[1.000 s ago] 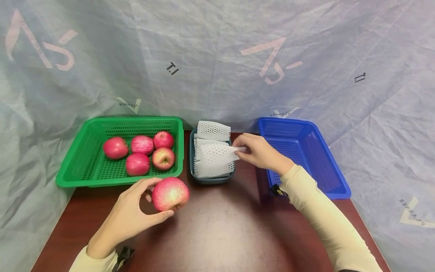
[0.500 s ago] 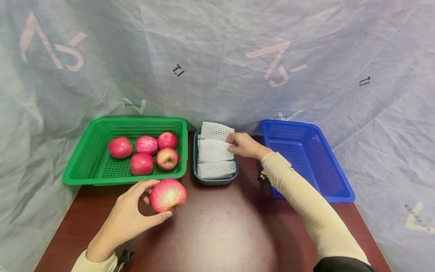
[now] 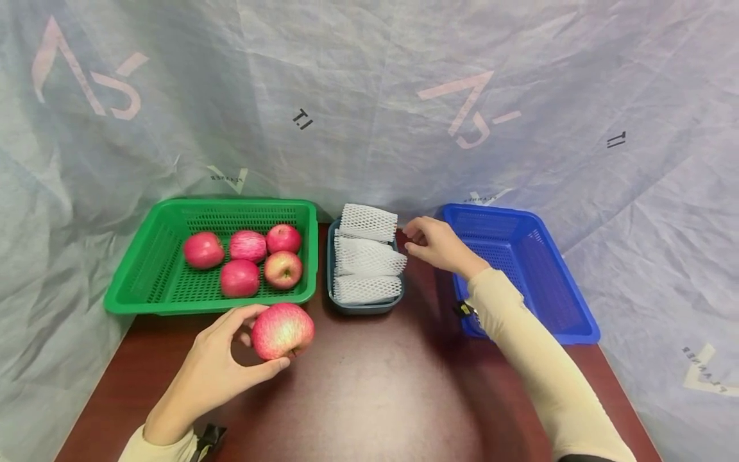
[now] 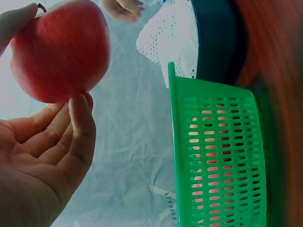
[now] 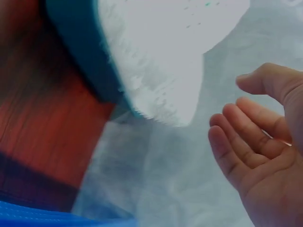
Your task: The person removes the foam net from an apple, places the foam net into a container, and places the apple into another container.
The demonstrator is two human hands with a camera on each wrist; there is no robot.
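A red apple (image 3: 283,331) is held by my left hand (image 3: 213,369) above the table, in front of the green basket. In the left wrist view the apple (image 4: 61,49) sits between thumb and fingertips, its stem beside the thumb. My right hand (image 3: 441,245) hovers just right of the dark teal box (image 3: 364,309), fingers loosely bent and holding nothing. White foam fruit nets (image 3: 369,256) lie stacked across that box, the middle one poking out over its right rim. The right wrist view shows a gap between the fingers and the nets (image 5: 161,61).
The green basket (image 3: 210,308) at the left holds several apples (image 3: 240,278). At the right, a blue basket (image 3: 568,282) stands partly behind the right forearm. A grey printed sheet (image 3: 358,109) hangs behind the brown table (image 3: 369,398).
The right hand let go of the middle foam net and drew back to the right. That net, lifted and stretched a second ago, now lies in the box. The left hand still holds the apple.
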